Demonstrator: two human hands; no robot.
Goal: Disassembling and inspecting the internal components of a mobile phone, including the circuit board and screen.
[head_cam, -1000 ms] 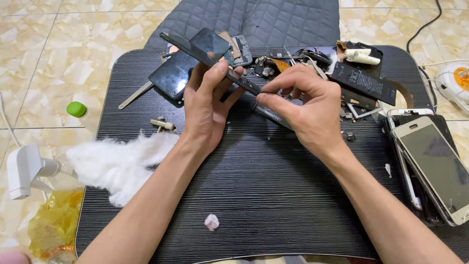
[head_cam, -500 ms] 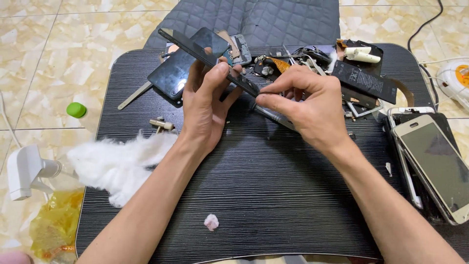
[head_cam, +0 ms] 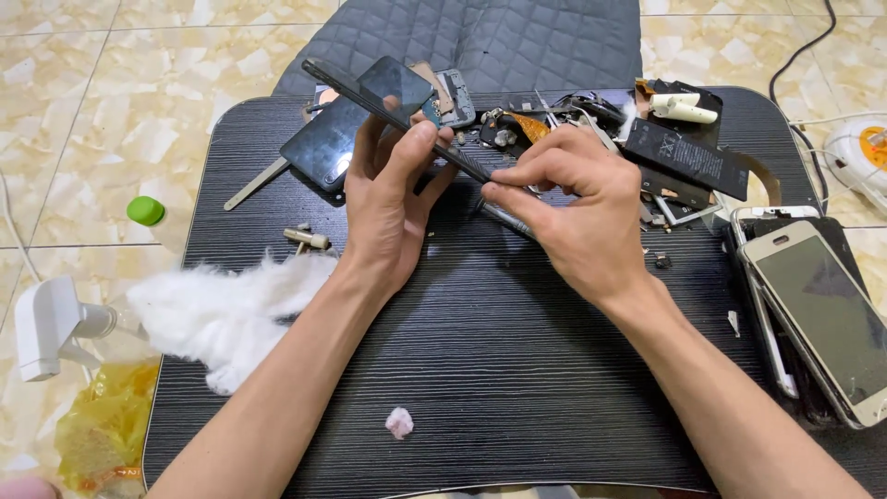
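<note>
left hand pinches the dark phone edge-on at table's twelve o'clock, right hand seems clamped on a thin tool at its three o'clock end, so pry gently.

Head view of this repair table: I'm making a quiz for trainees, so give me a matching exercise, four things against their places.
Things:
1. dark phone
2. cotton wad
3. green bottle cap
4. white-framed phone

Places:
A. on the floor, left of the table
B. at the table's right edge
C. held edge-up in the left hand
D. overhanging the table's left edge

Pairs: 1-C, 2-D, 3-A, 4-B
</note>
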